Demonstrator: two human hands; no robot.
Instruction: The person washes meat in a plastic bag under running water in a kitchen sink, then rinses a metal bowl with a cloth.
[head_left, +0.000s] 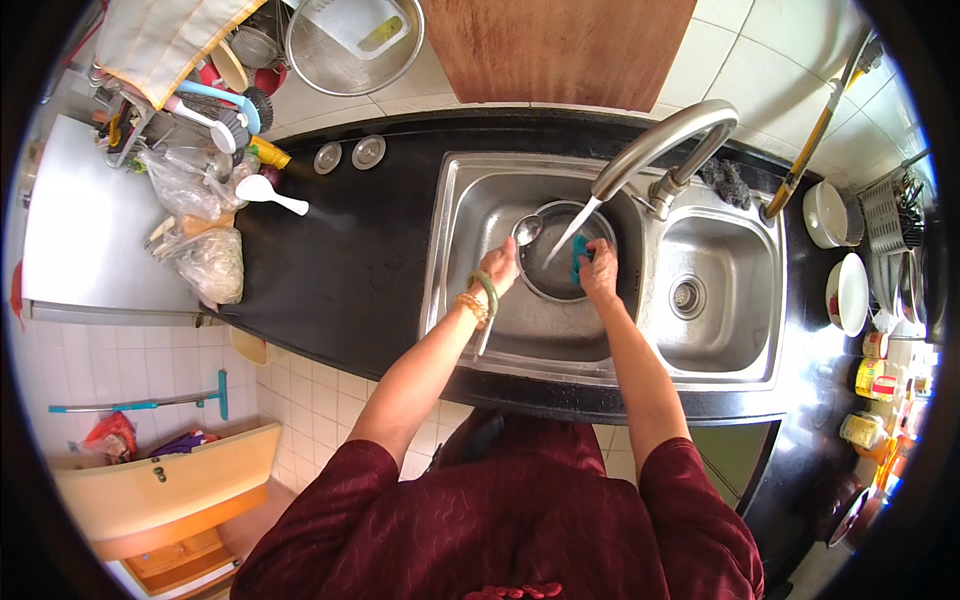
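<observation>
My left hand (500, 268) is closed around a metal spoon (528, 229); its bowl shows above the fingers and its handle end below the wrist. My right hand (600, 271) grips a teal scrubbing cloth or sponge (578, 259) at the right side of a round metal pan or bowl (551, 280). This vessel sits in the larger left basin of a stainless-steel double sink (480, 311). Water runs into it from the curved faucet (660, 146). A bead bracelet and a green bangle circle my left wrist.
The smaller basin (720, 330) with its drain lies to the right. White bowls (847, 294) and jars (874, 377) line the right counter. On the left are two small metal lids (368, 152), a white plastic spoon (271, 193) and plastic bags (210, 262). A wooden board (559, 52) leans behind.
</observation>
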